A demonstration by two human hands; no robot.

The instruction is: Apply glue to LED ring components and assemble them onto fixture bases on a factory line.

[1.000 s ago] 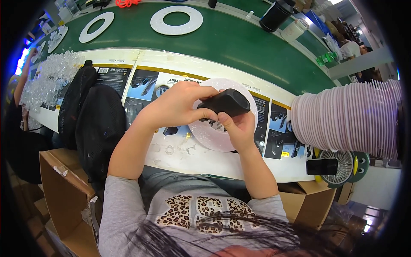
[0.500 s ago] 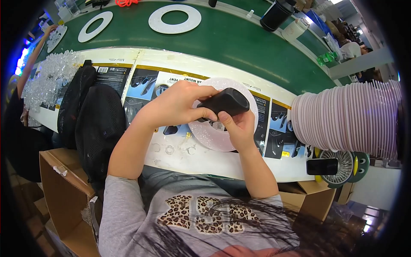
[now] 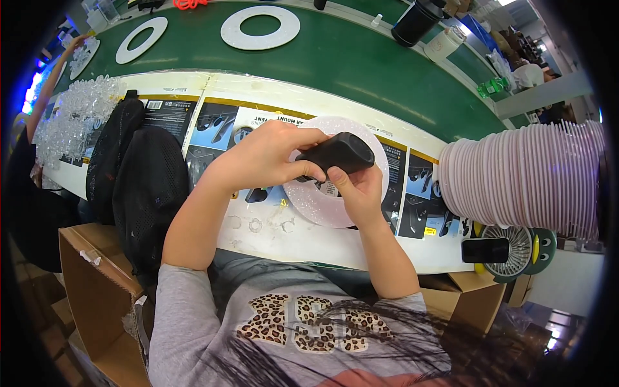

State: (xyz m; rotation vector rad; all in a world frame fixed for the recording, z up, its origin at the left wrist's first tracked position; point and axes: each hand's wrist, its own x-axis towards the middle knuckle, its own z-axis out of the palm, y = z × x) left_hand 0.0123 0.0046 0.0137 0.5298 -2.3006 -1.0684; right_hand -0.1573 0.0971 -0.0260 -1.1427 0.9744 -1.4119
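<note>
Over a white speckled ring-shaped disc (image 3: 316,209) on the bench, both my hands grip a smooth black object with a thick rounded end (image 3: 345,153); its exact kind does not show. My left hand (image 3: 277,155) wraps it from the left, thumb toward the middle. From below and to the right, my right hand (image 3: 363,193) closes on it, its thumb near my left thumb. The object hides much of the disc's centre, where a small printed label partly shows.
Right of me lies a long stack of pale rings (image 3: 516,177), with a phone (image 3: 485,251) against a small fan (image 3: 516,248). Black mesh bags (image 3: 151,187) and clear plastic pieces (image 3: 77,119) are at the left. White rings (image 3: 232,39) lie on the green belt (image 3: 361,71). Another person's arm (image 3: 48,90) reaches in at far left.
The white rings on the green belt have shifted slightly left. My hands and the black object have hardly moved.
</note>
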